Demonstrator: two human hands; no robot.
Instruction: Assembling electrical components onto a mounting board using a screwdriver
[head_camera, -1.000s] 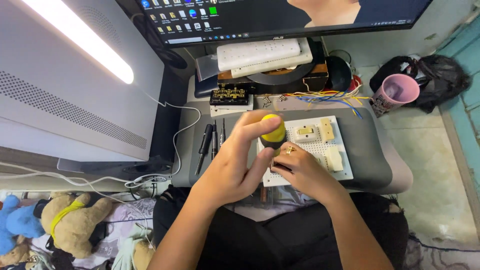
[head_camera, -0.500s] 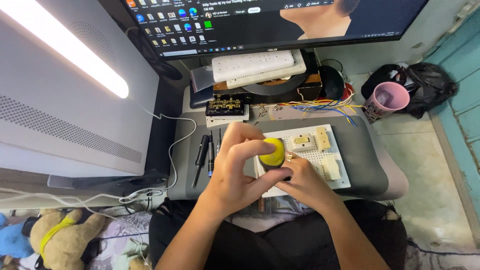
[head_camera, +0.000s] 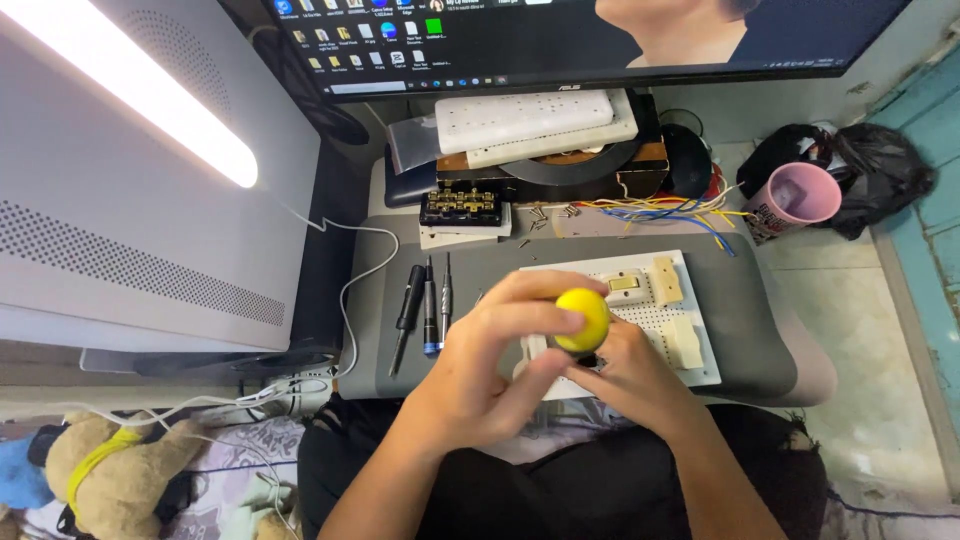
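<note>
- Gripping a yellow round-topped tool (head_camera: 583, 318) from the left, the left hand (head_camera: 480, 370) has its fingers curled close around the knob, thumb pressed against its near side.
- Right hand (head_camera: 630, 375) sits just under and beside that knob, fingers tucked in tight; what they pinch is hidden, so I cannot tell what they hold.
- Both hands hover over the near left corner of the white perforated board (head_camera: 690, 370), which lies on the grey lap tray (head_camera: 760, 330).
- Cream switch parts (head_camera: 665, 280) sit toward the board's far right corner, apart from the hands.
- Three slim drivers (head_camera: 428, 305) lie side by side at the tray's left edge, untouched.
- Coloured wires (head_camera: 690, 212) trail along the far edge; a pink cup (head_camera: 795, 195) stands off the tray's far right corner.
- By the look of it, a fastening step on the board is in hand; the next move calls for keeping the tool upright and steady over its spot.
</note>
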